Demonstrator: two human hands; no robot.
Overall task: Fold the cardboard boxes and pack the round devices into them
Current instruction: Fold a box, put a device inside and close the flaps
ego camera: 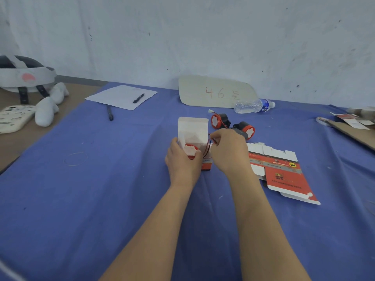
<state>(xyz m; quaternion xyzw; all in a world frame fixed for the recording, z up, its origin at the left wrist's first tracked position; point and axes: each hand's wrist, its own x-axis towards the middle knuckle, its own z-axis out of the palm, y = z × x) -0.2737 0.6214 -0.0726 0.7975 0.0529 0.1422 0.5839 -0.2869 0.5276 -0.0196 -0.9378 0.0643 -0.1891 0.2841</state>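
Toward the middle of the desk [101,189]: open box [192,130] standing upright, flap raised, gripped by the left hand [183,159] with fingers curled round its side. In its mouth, a round device [190,152], red rim showing. Just beside, right hand [229,151] pinching the red-and-black wire [207,149] at the box's right side. Behind, two more round devices [219,120], loose. Flat boxes [284,169] nearer the right edge. Bottle [253,105] lying by the far edge.

You get soft, even, cool light; shadows on the table [81,199] are faint and soft-edged. The pale wall [203,37] reads bright but dull. The wide lens bows your view at the edges, and the clutter [361,113] at far right smears into blur.
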